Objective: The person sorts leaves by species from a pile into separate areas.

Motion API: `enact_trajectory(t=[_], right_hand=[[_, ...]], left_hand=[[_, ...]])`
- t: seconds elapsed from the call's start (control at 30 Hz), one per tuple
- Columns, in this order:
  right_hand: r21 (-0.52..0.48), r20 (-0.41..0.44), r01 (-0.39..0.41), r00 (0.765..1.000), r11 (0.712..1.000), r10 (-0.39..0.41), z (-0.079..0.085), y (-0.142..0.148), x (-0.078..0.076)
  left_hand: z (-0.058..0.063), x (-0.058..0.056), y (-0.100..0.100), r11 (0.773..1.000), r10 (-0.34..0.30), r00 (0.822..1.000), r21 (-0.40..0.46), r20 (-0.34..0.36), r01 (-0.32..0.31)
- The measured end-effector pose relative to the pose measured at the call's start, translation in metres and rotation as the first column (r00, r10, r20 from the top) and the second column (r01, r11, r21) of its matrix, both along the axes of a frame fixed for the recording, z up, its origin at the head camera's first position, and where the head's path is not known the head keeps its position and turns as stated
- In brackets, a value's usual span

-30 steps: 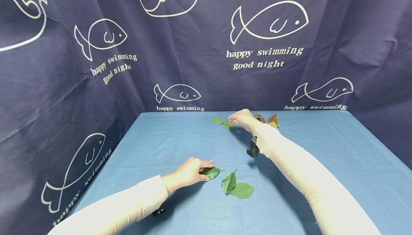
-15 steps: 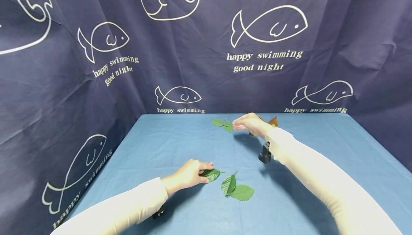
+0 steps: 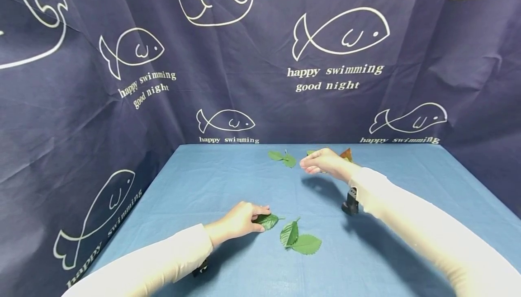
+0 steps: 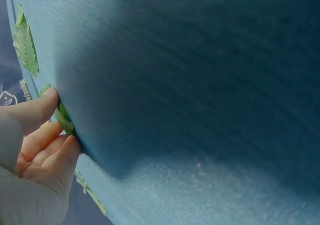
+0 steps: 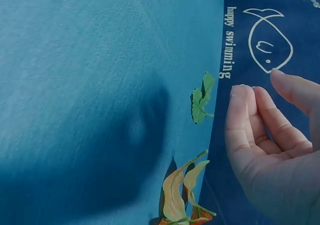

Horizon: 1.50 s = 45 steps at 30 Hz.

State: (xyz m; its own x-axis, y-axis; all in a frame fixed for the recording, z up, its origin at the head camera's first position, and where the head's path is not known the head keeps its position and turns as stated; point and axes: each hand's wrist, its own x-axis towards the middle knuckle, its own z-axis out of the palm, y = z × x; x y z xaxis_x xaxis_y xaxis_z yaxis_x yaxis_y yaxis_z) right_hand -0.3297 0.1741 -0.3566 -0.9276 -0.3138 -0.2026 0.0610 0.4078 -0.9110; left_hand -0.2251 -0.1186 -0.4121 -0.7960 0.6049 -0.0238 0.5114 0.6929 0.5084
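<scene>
My left hand point(image 3: 241, 218) is low over the blue cloth, its thumb and fingers around a green leaf point(image 3: 268, 221) whose tip and stem stick out to the right. In the left wrist view the leaf point(image 4: 65, 121) lies between thumb and fingertips. Just right of it, a dark green leaf point(image 3: 289, 233) overlaps a lighter leaf point(image 3: 307, 244). Farther back my right hand point(image 3: 327, 162) hovers above the table with loosely bent fingers and nothing in them. A small green leaf cluster point(image 3: 289, 160) lies left of its fingertips.
Behind the right hand are orange and yellow leaves point(image 3: 347, 154), partly hidden; the right wrist view shows them as curled leaves point(image 5: 174, 195) near the cloth's back edge. A dark blue curtain point(image 3: 268, 62) with white fish drawings borders the blue tabletop point(image 3: 211, 175).
My right hand has drawn back from the green leaf cluster at the rear, moving right and toward me. The cluster stays lying there. The left hand and its leaf have stayed put.
</scene>
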Motion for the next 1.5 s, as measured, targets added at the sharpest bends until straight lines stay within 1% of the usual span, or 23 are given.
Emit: enact_trajectory(t=[0.13, 0.2, 0.33, 0.47, 0.53, 0.67, 0.77, 0.83, 0.97, 1.13, 1.27, 1.4, 1.5], right_hand=[[0.026, -0.008, -0.022, 1.0, 0.999, 0.023, 0.001, 0.006, 0.008], [0.04, 0.002, -0.036, 0.999, 0.999, 0.036, 0.0, 0.008, 0.012], [0.022, 0.017, -0.055, 0.998, 0.998, 0.055, -0.006, 0.012, 0.024], [-0.054, 0.015, -0.049, 0.999, 0.997, 0.05, -0.015, 0.012, 0.04], [-0.073, 0.013, -0.05, 0.999, 0.996, 0.052, -0.02, 0.011, 0.05], [-0.052, 0.018, -0.039, 0.999, 0.998, 0.04, -0.027, 0.01, 0.067], [-0.025, 0.016, -0.032, 0.999, 0.999, 0.033, -0.028, 0.01, 0.078], [-0.021, 0.02, -0.04, 0.999, 0.999, 0.04, -0.029, 0.01, 0.084], [-0.007, 0.014, -0.113, 0.994, 0.994, 0.113, -0.029, 0.01, 0.097], [0.035, -0.062, -0.192, 0.979, 0.981, 0.194, -0.031, 0.005, 0.115], [0.033, -0.1, -0.235, 0.966, 0.971, 0.238, -0.035, 0.0, 0.128], [0.03, -0.112, -0.277, 0.954, 0.96, 0.279, -0.04, -0.002, 0.132], [0.074, -0.13, -0.284, 0.948, 0.956, 0.291, -0.043, -0.004, 0.133]], left_hand=[[0.0, -0.001, 0.0, 1.0, 0.007, 1.0, -0.009, 0.002, -0.007], [0.001, -0.001, 0.0, 1.0, 0.007, 1.0, -0.012, -0.001, -0.007], [0.0, -0.002, 0.0, 1.0, 0.007, 1.0, -0.012, -0.012, -0.007], [-0.001, -0.001, -0.001, 1.0, 0.009, 1.0, -0.008, -0.006, -0.01], [-0.002, 0.0, -0.002, 1.0, 0.013, 1.0, -0.003, 0.005, -0.013], [-0.002, -0.001, -0.001, 1.0, 0.014, 1.0, 0.006, 0.004, -0.014], [-0.003, -0.001, -0.001, 1.0, 0.01, 1.0, 0.005, -0.003, -0.01], [-0.003, -0.002, -0.001, 1.0, 0.011, 1.0, 0.011, 0.005, -0.011], [-0.003, -0.001, -0.002, 0.999, 0.013, 1.0, 0.029, 0.023, -0.013], [-0.004, -0.002, -0.001, 0.999, 0.005, 1.0, 0.037, 0.02, -0.006], [-0.005, -0.003, -0.001, 1.0, 0.001, 1.0, 0.03, 0.013, -0.002], [-0.005, -0.002, -0.001, 1.0, 0.004, 1.0, 0.026, 0.014, -0.004], [-0.003, 0.0, -0.001, 1.0, 0.009, 1.0, 0.021, 0.015, -0.009]])
